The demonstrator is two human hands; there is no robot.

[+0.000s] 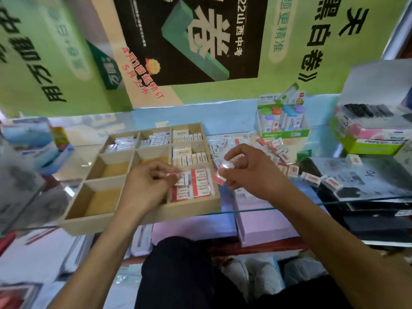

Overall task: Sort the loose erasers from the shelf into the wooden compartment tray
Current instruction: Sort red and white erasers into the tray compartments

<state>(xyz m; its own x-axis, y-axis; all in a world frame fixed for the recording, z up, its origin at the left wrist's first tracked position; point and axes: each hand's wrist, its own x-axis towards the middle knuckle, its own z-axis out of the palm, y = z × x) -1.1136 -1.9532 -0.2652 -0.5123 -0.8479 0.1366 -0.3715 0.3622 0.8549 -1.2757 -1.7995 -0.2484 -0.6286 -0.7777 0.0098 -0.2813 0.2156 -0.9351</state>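
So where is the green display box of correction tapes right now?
Head view, far right of the glass shelf: the green display box stands against the back wall, behind the loose erasers.

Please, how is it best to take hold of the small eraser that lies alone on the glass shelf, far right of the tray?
Pinch the lone eraser across its two long sides, coming straight down from above. It lies flat on the glass shelf with nothing touching it, so both sides are free for fingertips, probably of the right hand, which is nearer.

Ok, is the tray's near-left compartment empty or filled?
Empty. The near-left compartment of the tray shows only bare wooden floor, no erasers in it. The near-right one holds red-and-white erasers.
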